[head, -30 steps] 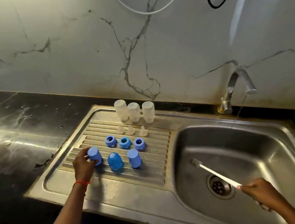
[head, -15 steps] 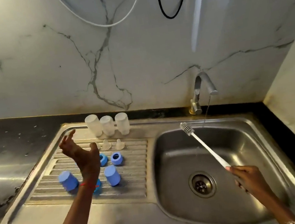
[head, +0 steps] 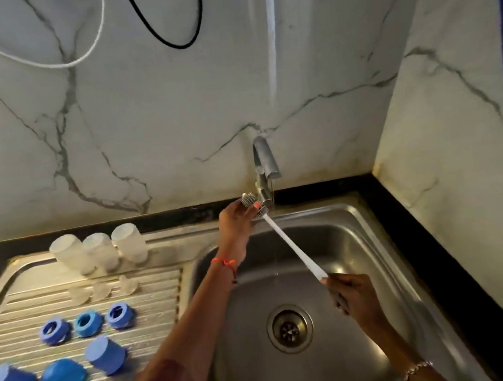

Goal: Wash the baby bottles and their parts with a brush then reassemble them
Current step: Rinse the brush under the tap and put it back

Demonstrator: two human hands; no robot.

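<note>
My right hand [head: 353, 294] grips the end of a white-handled bottle brush [head: 294, 249], which slants up to the tap [head: 264, 166]. My left hand [head: 236, 221] pinches the brush's bristle head under the thin stream of water. On the drainboard [head: 147, 289] stand three clear bottles [head: 100, 248] upside down. In front of them are three clear nipples [head: 101, 290], then three blue rings [head: 88, 323], then three blue caps [head: 65, 379].
The steel sink basin [head: 341, 239] with its round drain [head: 290, 328] lies below both hands. A marble wall stands behind and at the right. Black and white cables [head: 171, 40] hang on the wall above. A black counter edge [head: 449, 275] borders the sink.
My left hand left the blue cap on the drainboard and moved right to the brush head. My right hand raised the brush tip up under the tap.
</note>
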